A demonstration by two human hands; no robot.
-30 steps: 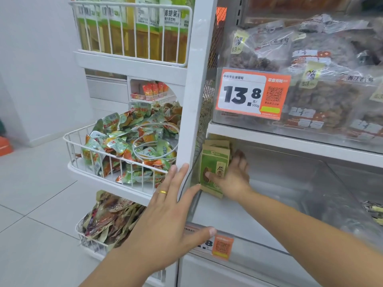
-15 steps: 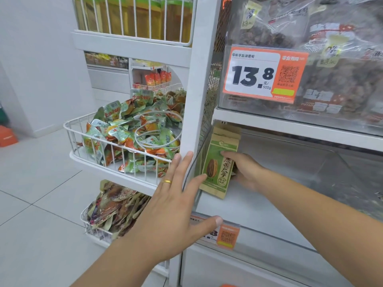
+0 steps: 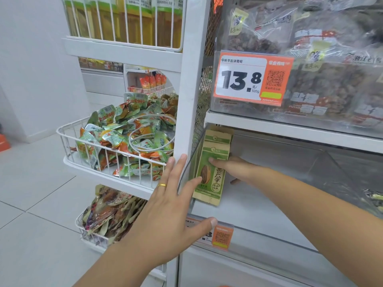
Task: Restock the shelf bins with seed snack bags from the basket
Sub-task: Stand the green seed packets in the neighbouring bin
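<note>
Two green and kraft seed snack bags (image 3: pixel 209 177) stand upright against the left wall of a clear plastic shelf bin (image 3: pixel 269 206). My right hand (image 3: pixel 238 169) reaches into the bin from the right and pinches the front bag, thumb on its face. My left hand (image 3: pixel 172 210), wearing a gold ring, lies flat on the bin's front left corner, with its fingers against the clear wall and its thumb on the front edge over an orange price tag (image 3: pixel 221 237). The supply basket is out of view.
A white upright post (image 3: pixel 190 100) separates the bin from a wire basket (image 3: pixel 68 141) of green and orange packets with a white cable on top. Another wire basket (image 3: pixel 83 230) hangs below. Above, a clear bin (image 3: pixel 215 106) of bagged dried fruit carries a 13.8 price tag (image 3: pixel 248 79).
My right hand has brought the seed bags forward and stood them upright against the bin's left wall. My left hand stays on the bin corner.
</note>
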